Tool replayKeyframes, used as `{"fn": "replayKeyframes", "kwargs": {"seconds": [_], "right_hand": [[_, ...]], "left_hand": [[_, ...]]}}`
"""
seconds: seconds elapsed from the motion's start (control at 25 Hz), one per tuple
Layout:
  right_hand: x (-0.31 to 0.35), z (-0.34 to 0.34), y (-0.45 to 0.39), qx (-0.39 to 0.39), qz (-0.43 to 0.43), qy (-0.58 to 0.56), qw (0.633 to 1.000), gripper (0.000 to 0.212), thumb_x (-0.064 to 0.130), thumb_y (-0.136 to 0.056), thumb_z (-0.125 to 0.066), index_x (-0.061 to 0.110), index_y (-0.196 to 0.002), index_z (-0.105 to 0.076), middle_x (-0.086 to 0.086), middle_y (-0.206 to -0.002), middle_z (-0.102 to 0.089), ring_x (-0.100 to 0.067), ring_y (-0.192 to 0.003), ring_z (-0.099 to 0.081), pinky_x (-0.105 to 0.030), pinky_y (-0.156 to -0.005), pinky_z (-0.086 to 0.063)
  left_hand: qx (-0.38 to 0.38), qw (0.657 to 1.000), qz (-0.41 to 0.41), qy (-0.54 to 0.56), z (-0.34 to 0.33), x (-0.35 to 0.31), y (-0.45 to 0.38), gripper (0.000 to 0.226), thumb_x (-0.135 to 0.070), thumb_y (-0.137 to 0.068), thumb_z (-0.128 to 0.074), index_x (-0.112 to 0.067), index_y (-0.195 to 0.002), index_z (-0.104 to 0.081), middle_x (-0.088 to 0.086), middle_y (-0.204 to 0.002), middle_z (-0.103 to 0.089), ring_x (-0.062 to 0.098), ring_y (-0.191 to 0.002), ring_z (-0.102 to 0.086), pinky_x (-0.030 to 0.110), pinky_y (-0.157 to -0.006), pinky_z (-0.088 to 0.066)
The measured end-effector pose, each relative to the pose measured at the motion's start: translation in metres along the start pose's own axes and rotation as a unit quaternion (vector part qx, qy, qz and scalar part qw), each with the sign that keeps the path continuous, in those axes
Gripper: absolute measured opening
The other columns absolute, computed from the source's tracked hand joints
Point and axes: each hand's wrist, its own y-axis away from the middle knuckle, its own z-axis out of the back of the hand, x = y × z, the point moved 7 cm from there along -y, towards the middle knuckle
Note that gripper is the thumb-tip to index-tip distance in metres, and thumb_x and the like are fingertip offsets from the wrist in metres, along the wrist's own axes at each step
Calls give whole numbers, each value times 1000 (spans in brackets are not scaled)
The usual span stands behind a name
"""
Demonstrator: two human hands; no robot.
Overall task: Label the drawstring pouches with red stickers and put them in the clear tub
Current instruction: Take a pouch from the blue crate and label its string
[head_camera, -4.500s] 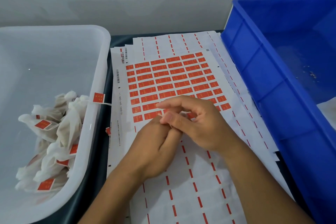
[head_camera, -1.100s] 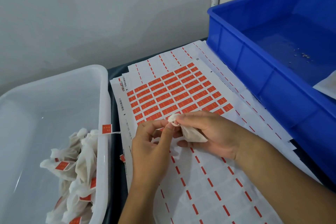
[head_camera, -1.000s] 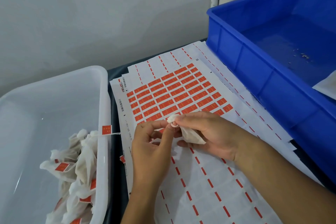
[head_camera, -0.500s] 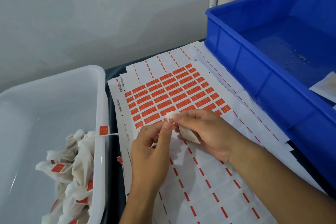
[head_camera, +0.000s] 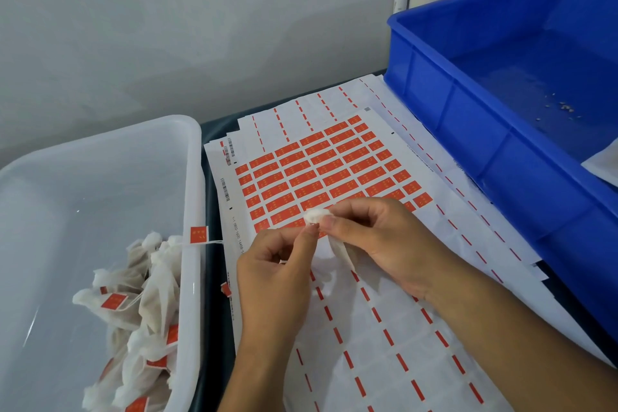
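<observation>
A small white drawstring pouch [head_camera: 337,246] hangs between both hands above the sticker sheet [head_camera: 321,170], whose upper part carries rows of red stickers. My right hand [head_camera: 371,241] grips the pouch by its gathered neck. My left hand [head_camera: 281,264] pinches at the same neck with thumb and forefinger; what it pinches is too small to tell. On the left stands the clear tub [head_camera: 192,177], holding several labelled pouches [head_camera: 140,311] with red stickers on their strings. One labelled string [head_camera: 199,234] drapes over the tub's rim.
A large blue crate [head_camera: 501,117] fills the right side, with crumbs and a white sheet corner [head_camera: 602,164] inside. More peeled sheets [head_camera: 384,344] are stacked under my hands. A loose red sticker [head_camera: 226,289] lies beside the tub. A grey wall rises behind.
Since 4.5 s ago my hands have lifted off the sheet and now hold a pouch. Over the last second they stayed nearly still, working at the pouch's neck.
</observation>
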Motion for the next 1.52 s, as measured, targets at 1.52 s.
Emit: {"fn": "replayKeyframes", "kwargs": {"seconds": [1.52], "right_hand": [[11, 12, -7, -80, 161, 379, 908, 31, 62, -82, -61, 40, -104, -65, 24, -105, -63, 3, -83, -55, -7, -75, -38]], "left_hand": [[-140, 985, -94, 23, 29, -10, -3, 12, -36, -96, -66, -36, -84, -64, -14, -95, -75, 11, -89, -75, 34, -74, -63]]}}
